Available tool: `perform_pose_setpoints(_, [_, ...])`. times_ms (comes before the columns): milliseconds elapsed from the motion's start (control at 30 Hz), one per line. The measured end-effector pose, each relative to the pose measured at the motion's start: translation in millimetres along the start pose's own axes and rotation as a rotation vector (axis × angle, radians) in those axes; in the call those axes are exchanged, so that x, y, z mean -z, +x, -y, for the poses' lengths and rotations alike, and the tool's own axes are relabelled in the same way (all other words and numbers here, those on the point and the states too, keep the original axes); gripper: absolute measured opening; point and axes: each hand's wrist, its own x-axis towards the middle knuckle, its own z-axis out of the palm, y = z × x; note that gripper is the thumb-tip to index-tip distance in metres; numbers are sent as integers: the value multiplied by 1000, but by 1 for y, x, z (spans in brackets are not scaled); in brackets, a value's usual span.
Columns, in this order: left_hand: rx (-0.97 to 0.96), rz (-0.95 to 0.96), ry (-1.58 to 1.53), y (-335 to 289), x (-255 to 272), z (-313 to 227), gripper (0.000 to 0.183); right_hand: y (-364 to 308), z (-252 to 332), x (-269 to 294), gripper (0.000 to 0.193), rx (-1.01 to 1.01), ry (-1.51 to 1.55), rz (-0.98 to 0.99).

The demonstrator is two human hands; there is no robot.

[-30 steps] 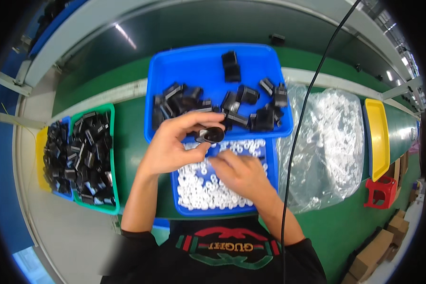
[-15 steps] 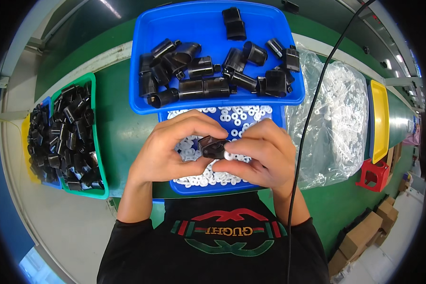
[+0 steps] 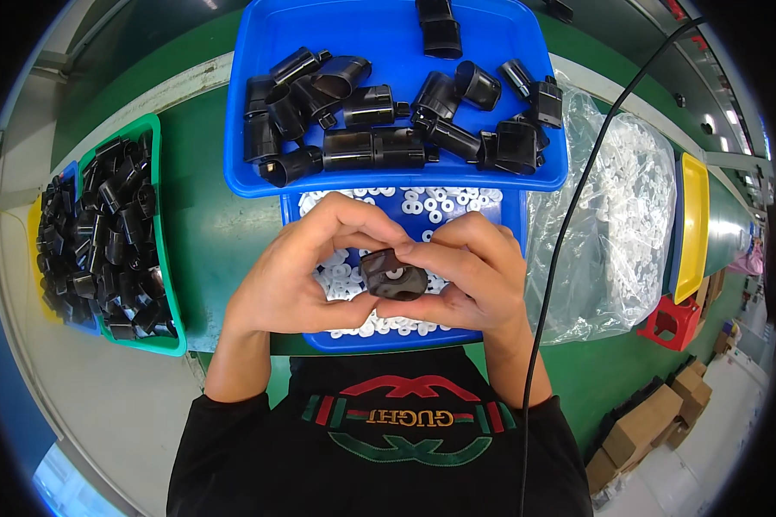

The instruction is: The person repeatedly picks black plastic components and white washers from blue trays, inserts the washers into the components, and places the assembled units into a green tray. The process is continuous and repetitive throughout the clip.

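Between my two hands is a black plastic tubular part (image 3: 405,285), with a white washer (image 3: 394,273) seated in its opening. My left hand (image 3: 297,274) grips the left side of the part between thumb and fingers. On the other side, my right hand (image 3: 474,280) pinches it with the thumb below and the fingertips above. Directly beneath my hands lies a blue tray (image 3: 319,342) strewn with loose white washers (image 3: 343,284). Beyond it, a larger blue bin (image 3: 388,69) contains several black plastic parts (image 3: 372,148) like the one I hold.
At left, a green bin (image 3: 171,302) and a blue bin beside it are filled with black parts. A clear plastic bag (image 3: 612,215) of white washers lies at right, near a yellow tray (image 3: 691,228). A black cable (image 3: 569,220) hangs down across the right side.
The white washer that was between my right fingertips now sits in the black part. My right fingers have shifted from the washer onto the part itself. The view has shifted slightly.
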Motion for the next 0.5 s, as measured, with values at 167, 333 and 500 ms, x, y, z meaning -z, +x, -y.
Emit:
perform_pose_setpoints(167, [18,49,55,5,5,-11,57,8,24,15,43,10,45,-91])
perform_pose_setpoints(333, [-170,-16,-28,7,11,-5,55,7,21,22,40,14,-94,77])
perform_pose_setpoints(500, [-136,-42,17,5,8,-9,44,1,25,22,42,-1,-78,96])
